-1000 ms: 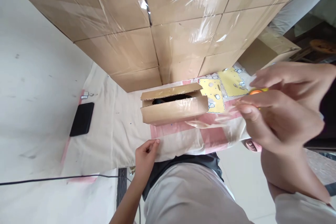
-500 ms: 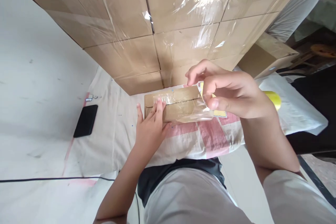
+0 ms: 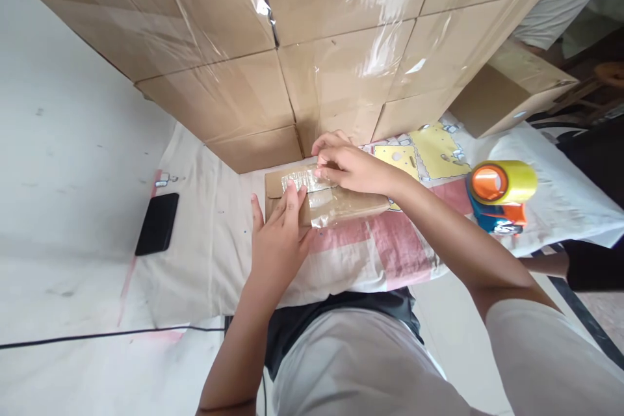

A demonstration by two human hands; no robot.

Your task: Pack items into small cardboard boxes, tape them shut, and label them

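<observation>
A small cardboard box (image 3: 358, 203) lies flat on the cloth, its top seam running lengthwise. Clear packing tape (image 3: 322, 213) shines across its top, with a loose, wrinkled edge near the middle. My left hand (image 3: 279, 240) rests on the left part of the box, fingers spread and pressing on the top. Over the middle of the box, my right hand (image 3: 351, 166) has thumb and fingers pinched on the tape at the far side. Its fingertips partly hide the strip. To the right stands a tape dispenser (image 3: 502, 218) with a yellow roll (image 3: 521, 182).
Behind the box rises a wall of stacked cartons (image 3: 341, 78) under clear film. A black phone (image 3: 156, 224) lies at the left on the checked tablecloth (image 3: 400, 247). Yellow cartoon prints (image 3: 439, 149) show at the right. Another carton (image 3: 511, 91) stands farther right.
My right hand has moved left from the box's right end to its middle, drawing the tape back with it. My left hand stays on the box. The dispenser is now uncovered.
</observation>
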